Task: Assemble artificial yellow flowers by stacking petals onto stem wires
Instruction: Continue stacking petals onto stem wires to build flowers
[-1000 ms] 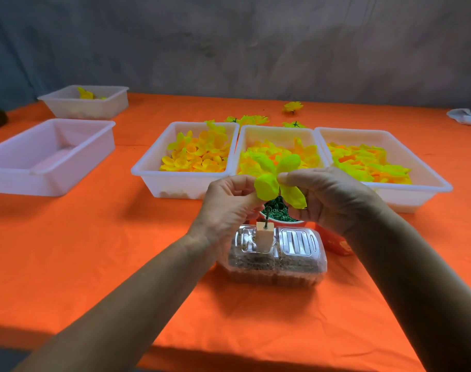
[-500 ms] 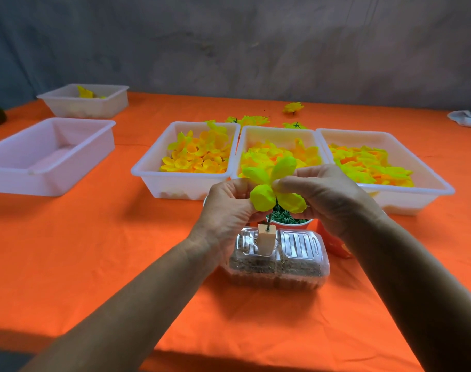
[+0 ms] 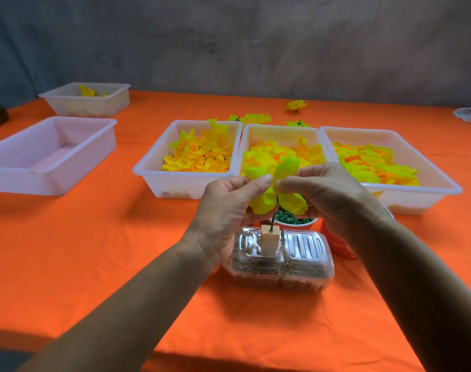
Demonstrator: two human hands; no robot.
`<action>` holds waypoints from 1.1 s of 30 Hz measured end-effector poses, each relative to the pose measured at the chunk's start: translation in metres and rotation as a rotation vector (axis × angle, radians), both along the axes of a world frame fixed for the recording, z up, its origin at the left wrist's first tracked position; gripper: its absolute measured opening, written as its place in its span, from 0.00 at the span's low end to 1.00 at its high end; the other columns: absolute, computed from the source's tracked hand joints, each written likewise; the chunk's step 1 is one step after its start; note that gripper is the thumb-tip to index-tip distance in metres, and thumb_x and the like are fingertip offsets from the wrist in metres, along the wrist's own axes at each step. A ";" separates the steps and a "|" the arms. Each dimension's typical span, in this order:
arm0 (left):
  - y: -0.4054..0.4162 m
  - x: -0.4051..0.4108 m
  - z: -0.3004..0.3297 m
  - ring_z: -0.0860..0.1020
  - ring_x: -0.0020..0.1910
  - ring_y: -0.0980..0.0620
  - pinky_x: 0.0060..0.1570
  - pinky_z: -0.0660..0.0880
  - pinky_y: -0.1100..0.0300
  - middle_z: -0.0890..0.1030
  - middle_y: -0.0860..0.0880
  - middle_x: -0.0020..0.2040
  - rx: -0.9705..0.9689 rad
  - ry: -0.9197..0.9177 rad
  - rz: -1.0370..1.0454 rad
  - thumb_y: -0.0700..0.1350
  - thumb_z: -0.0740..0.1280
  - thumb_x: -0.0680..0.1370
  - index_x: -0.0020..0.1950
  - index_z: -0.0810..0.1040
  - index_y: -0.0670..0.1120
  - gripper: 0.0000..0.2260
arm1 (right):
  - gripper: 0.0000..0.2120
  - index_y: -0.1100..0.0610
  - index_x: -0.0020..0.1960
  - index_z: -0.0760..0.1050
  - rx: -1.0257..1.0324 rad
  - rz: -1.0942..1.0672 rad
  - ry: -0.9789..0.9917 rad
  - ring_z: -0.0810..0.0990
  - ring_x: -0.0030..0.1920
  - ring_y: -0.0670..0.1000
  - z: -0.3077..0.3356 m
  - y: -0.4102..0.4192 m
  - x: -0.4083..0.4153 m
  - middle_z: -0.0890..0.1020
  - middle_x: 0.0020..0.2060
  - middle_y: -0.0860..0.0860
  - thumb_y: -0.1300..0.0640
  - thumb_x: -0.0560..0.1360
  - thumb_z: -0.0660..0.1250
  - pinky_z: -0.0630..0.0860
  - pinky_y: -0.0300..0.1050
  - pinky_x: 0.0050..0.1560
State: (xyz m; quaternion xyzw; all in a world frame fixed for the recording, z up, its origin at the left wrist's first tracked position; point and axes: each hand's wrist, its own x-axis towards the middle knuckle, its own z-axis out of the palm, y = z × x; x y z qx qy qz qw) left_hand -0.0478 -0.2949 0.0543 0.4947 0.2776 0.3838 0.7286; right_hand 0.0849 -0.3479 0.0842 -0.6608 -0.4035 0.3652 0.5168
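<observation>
Now: left hand [image 3: 229,208] and right hand [image 3: 328,194], each grip pinching yellow-green fabric petal layer [image 3: 271,191], have lowered it along thin green stem wire [image 3: 274,220] at 12 o'clock of tan block [image 3: 269,241]; seating likely nearly done.

Orange table [image 3: 95,264] carries white trays [image 3: 186,183].

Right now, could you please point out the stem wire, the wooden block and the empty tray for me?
stem wire [image 3: 274,214], head view, bare green shaft under the petals.
wooden block [image 3: 269,242], head view, front face.
empty tray [image 3: 76,167], head view, front wall.
</observation>
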 end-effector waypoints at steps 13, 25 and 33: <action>0.003 0.009 0.006 0.80 0.29 0.49 0.31 0.80 0.58 0.79 0.42 0.40 -0.170 0.081 -0.026 0.35 0.66 0.73 0.50 0.76 0.38 0.06 | 0.02 0.59 0.44 0.76 -0.169 0.123 0.343 0.80 0.26 0.49 0.001 0.000 0.007 0.82 0.29 0.53 0.64 0.72 0.66 0.74 0.37 0.24; 0.005 0.013 0.003 0.80 0.38 0.46 0.45 0.80 0.54 0.81 0.41 0.44 -0.219 0.009 -0.053 0.31 0.64 0.72 0.47 0.77 0.39 0.07 | 0.03 0.63 0.43 0.76 -0.120 0.106 0.308 0.82 0.31 0.53 -0.001 0.002 0.008 0.81 0.35 0.59 0.67 0.69 0.68 0.79 0.42 0.31; 0.003 0.014 0.002 0.80 0.32 0.49 0.31 0.78 0.59 0.81 0.42 0.42 -0.230 0.023 -0.032 0.32 0.65 0.71 0.50 0.77 0.39 0.09 | 0.05 0.63 0.47 0.77 -0.157 0.130 0.290 0.82 0.30 0.54 -0.005 0.002 0.008 0.82 0.39 0.61 0.64 0.71 0.66 0.80 0.43 0.33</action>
